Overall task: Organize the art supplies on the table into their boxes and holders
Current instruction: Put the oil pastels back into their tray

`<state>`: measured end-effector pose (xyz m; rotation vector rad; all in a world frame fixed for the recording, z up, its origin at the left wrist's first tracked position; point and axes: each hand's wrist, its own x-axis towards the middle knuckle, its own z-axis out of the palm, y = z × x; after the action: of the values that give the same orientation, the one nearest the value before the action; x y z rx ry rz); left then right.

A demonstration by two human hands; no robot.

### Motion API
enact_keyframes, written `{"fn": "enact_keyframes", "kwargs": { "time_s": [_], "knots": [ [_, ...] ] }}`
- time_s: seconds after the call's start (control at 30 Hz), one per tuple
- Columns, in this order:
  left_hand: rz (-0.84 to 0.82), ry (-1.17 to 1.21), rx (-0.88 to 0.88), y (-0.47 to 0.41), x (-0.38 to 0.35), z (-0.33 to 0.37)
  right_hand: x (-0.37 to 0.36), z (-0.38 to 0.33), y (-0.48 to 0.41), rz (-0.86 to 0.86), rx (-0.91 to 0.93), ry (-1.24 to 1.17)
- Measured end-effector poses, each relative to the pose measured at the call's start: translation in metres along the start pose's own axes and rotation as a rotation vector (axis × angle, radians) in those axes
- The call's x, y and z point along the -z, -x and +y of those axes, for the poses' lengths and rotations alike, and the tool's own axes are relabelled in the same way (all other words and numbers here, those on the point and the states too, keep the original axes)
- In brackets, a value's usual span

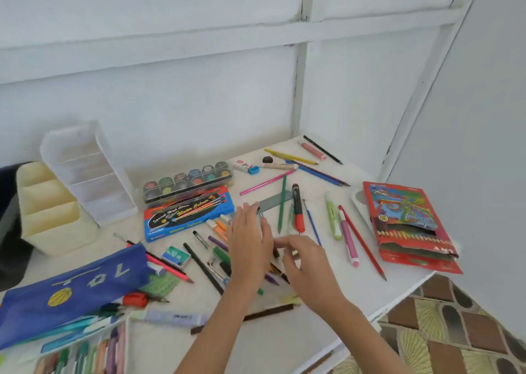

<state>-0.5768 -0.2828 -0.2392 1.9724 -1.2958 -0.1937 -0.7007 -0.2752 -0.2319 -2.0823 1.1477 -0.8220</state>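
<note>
Both of my hands hover over the middle of the white table (327, 302), among loose pens and pencils. My left hand (249, 242) is flat with straight fingers above several markers and a grey ruler (274, 201). My right hand (306, 257) has loosely bent fingers with thumb and forefinger close together; a small object between them is too blurred to name. A cream holder (48, 208) and a clear holder (85, 171) stand at the back left. A red coloured-pencil box (410, 228) lies at the right. A blue pencil pouch (68, 291) lies at the front left.
A watercolour set (189, 180) and a blue brush box (187, 214) lie behind my left hand. Pencils, an eraser and a blue sharpener (253, 170) are scattered toward the back corner. The table's right edge drops to a patterned floor (455, 331).
</note>
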Motion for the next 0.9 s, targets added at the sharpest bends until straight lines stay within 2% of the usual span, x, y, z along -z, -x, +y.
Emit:
{"fn": "enact_keyframes", "kwargs": {
  "time_s": [0.17,0.33,0.5,0.77,0.9],
  "knots": [
    [-0.103,-0.046,0.023,-0.074,-0.057,0.009,0.047,0.032,-0.068,-0.014,-0.077,0.003],
    [-0.18,-0.134,0.108,-0.092,-0.08,-0.006,0.069,0.063,-0.146,-0.018,-0.145,0.015],
    [-0.16,-0.2,0.091,-0.093,-0.086,-0.009,0.058,0.092,-0.227,0.015,-0.171,0.094],
    [-0.177,-0.239,0.096,-0.092,-0.086,-0.01,0.031,0.097,-0.303,-0.16,-0.2,0.4],
    [-0.181,-0.223,0.115,-0.093,-0.085,-0.008,0.021,0.1,-0.317,-0.157,-0.219,0.493]
  ]
}}
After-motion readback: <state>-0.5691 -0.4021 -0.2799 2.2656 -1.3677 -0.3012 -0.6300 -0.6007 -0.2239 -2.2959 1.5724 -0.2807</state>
